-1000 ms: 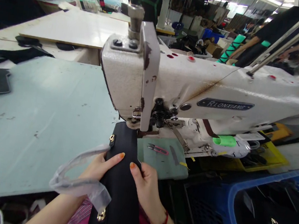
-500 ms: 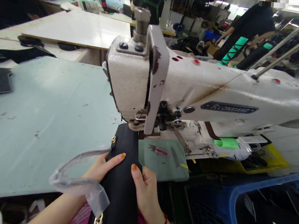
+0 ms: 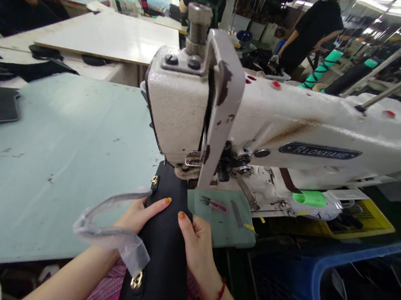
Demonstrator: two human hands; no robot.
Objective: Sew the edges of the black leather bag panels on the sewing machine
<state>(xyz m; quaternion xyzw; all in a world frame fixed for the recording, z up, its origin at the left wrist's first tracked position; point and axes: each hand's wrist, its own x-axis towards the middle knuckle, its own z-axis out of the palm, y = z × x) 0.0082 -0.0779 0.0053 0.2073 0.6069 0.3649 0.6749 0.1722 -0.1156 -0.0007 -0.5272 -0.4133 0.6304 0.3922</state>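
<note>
A black handbag point(image 3: 164, 256) with gold metal fittings lies lengthwise between my hands, its far end under the head of a white sewing machine point(image 3: 176, 104). Along its left side runs a carry handle point(image 3: 106, 230) wrapped in clear plastic. My left hand point(image 3: 139, 217) grips the bag's left side, thumb on top and the other fingers mostly hidden. On the opposite edge, my right hand point(image 3: 196, 238) holds it with the thumb above and the fingers curled at the side. The needle area is hidden behind the machine head.
Pink thread snips point(image 3: 214, 204) lie on the machine bed right of the bag. A blue crate point(image 3: 316, 276) with black pieces stands at lower right, near a yellow tray point(image 3: 375, 218). Pale green tabletop point(image 3: 60, 154) extends left. Other people stand in the background.
My view has shifted slightly, so the machine appears a little further right. Both hands keep their hold on the handbag, which sits slightly further in toward the machine head.
</note>
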